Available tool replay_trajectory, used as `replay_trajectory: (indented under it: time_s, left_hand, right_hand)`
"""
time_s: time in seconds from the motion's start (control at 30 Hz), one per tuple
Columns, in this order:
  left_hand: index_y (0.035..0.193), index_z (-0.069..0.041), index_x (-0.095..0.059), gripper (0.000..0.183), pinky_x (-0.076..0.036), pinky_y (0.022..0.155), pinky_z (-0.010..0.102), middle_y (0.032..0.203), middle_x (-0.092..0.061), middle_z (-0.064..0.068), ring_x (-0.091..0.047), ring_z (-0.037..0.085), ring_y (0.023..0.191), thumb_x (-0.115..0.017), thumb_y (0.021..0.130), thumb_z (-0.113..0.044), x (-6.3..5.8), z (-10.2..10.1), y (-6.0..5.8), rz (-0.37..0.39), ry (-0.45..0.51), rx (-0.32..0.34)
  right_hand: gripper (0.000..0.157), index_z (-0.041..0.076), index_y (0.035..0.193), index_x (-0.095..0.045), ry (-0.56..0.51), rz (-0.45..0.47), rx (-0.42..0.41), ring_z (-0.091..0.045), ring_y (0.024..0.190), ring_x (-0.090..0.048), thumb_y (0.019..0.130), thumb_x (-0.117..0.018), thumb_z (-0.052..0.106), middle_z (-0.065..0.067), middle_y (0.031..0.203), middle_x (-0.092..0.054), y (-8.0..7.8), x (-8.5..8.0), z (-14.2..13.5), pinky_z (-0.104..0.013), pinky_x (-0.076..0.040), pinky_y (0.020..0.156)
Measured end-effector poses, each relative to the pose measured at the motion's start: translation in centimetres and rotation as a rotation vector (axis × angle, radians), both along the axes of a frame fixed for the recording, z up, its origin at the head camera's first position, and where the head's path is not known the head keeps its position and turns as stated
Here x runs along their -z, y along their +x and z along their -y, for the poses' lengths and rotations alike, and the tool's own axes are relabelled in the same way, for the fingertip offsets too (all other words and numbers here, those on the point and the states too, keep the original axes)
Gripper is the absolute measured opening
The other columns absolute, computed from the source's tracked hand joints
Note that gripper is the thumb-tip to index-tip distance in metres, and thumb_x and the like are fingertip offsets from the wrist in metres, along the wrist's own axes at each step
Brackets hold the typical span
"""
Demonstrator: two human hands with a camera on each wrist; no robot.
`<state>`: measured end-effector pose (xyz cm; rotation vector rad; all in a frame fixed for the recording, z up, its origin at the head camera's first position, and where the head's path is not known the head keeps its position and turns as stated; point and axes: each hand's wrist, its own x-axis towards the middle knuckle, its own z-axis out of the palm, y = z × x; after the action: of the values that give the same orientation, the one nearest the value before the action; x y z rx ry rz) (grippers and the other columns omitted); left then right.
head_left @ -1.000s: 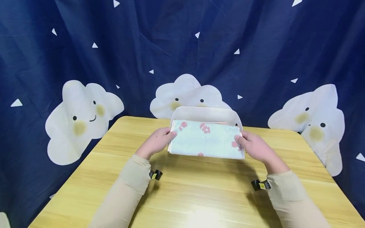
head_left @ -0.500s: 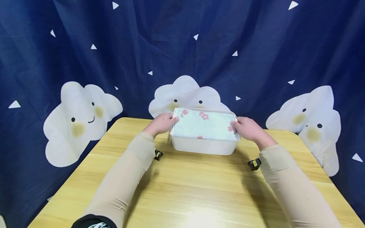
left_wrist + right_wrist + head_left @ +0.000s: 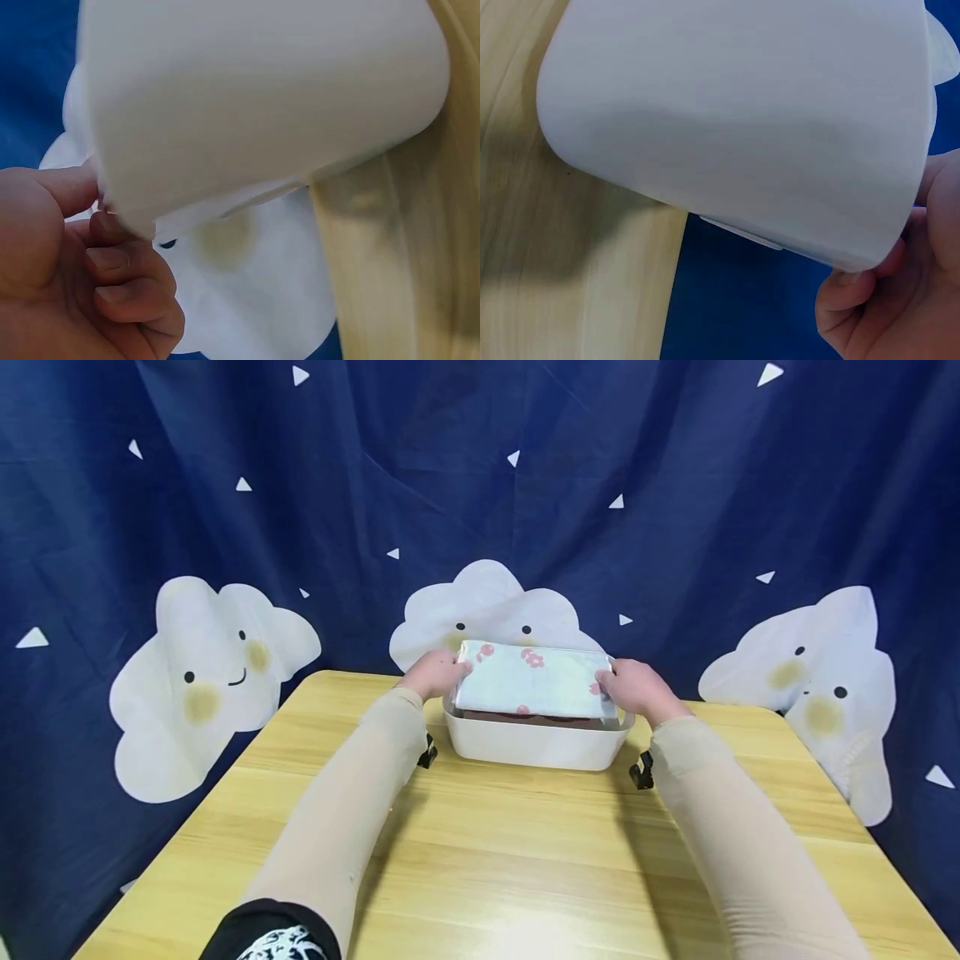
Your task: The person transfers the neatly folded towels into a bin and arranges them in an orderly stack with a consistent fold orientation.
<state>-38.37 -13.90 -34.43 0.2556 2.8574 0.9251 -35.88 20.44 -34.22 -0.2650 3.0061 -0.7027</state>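
Observation:
A folded pale cloth (image 3: 534,681) with pink flower prints lies across the top of a white bin (image 3: 536,745) in the head view. At its left end my left hand (image 3: 437,674) pinches the cloth. My right hand (image 3: 637,687) pinches the opposite end, near the bin's right rim. Below the cloth's front edge, something brownish-red (image 3: 540,720) shows inside the bin; its kind is unclear. Both wrist views are mostly filled by the bin's outer wall (image 3: 262,97), with my left fingers (image 3: 112,259) and right fingers (image 3: 847,292) at its rim corners. The cloth is hidden there.
The bin stands at the far edge of a light wooden table (image 3: 517,852). Directly behind hangs a dark blue curtain (image 3: 345,460) with printed clouds and triangles. A small black camera sits on each wrist.
Both hands have carried the cloth away from me, from in front of the bin to over its opening. The bin's front wall and some of its inside have come into view.

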Motion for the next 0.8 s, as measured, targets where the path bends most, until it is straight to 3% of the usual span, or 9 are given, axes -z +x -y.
replay_trajectory:
  time_s: [0.2, 0.33, 0.5, 0.67, 0.8]
  left_hand:
    - [0.099, -0.005, -0.062, 0.036, -0.048, 0.078, 0.039, 0.097, -0.065, 0.011, -0.059, 0.025, 0.086, -0.050, 0.105, -0.038, 0.6, -0.4, 0.2, -0.014, -0.047, -0.048]
    - [0.095, -0.007, -0.063, 0.036, -0.048, 0.077, 0.039, 0.093, -0.065, 0.009, -0.060, 0.025, 0.085, -0.053, 0.104, -0.040, 0.6, -1.0, 0.3, -0.032, -0.131, -0.065]
    - [0.087, -0.010, -0.062, 0.037, -0.048, 0.074, 0.039, 0.086, -0.061, 0.005, -0.058, 0.023, 0.081, -0.056, 0.102, -0.043, 0.6, -1.3, 0.2, -0.057, -0.238, -0.021]
    - [0.091, -0.009, -0.062, 0.032, -0.046, 0.073, 0.037, 0.087, -0.060, 0.005, -0.057, 0.022, 0.081, -0.056, 0.103, -0.038, 0.6, -1.1, 0.4, -0.062, -0.205, -0.023]
    - [0.101, -0.009, -0.064, 0.029, -0.048, 0.079, 0.040, 0.098, -0.064, 0.006, -0.059, 0.024, 0.089, -0.056, 0.103, -0.036, 1.0, -0.8, 0.6, -0.065, -0.139, -0.017]
  right_hand:
    - [0.034, 0.004, 0.106, -0.062, 0.013, 0.033, 0.008, -0.035, 0.107, -0.055, 0.107, -0.038, 0.028, -0.012, 0.101, -0.067, -0.3, 0.1, 0.1, -0.052, -0.041, 0.097]
    - [0.034, 0.006, 0.101, -0.064, 0.037, 0.026, 0.015, -0.035, 0.104, -0.056, 0.106, -0.040, 0.029, -0.010, 0.096, -0.067, -0.3, 0.3, 0.0, -0.051, -0.042, 0.094]
    - [0.033, 0.005, 0.098, -0.063, 0.056, 0.027, 0.042, -0.033, 0.096, -0.058, 0.105, -0.044, 0.031, -0.011, 0.097, -0.066, 0.0, 0.3, 0.1, -0.048, -0.044, 0.086]
    - [0.033, 0.003, 0.107, -0.062, 0.099, 0.017, 0.058, -0.031, 0.094, -0.056, 0.103, -0.046, 0.032, -0.014, 0.108, -0.064, 0.0, 0.6, 0.2, -0.047, -0.045, 0.084]
    - [0.037, 0.002, 0.117, -0.062, 0.116, 0.014, 0.054, -0.033, 0.101, -0.058, 0.103, -0.045, 0.031, -0.016, 0.115, -0.065, 0.0, 1.1, 0.2, -0.050, -0.045, 0.090]
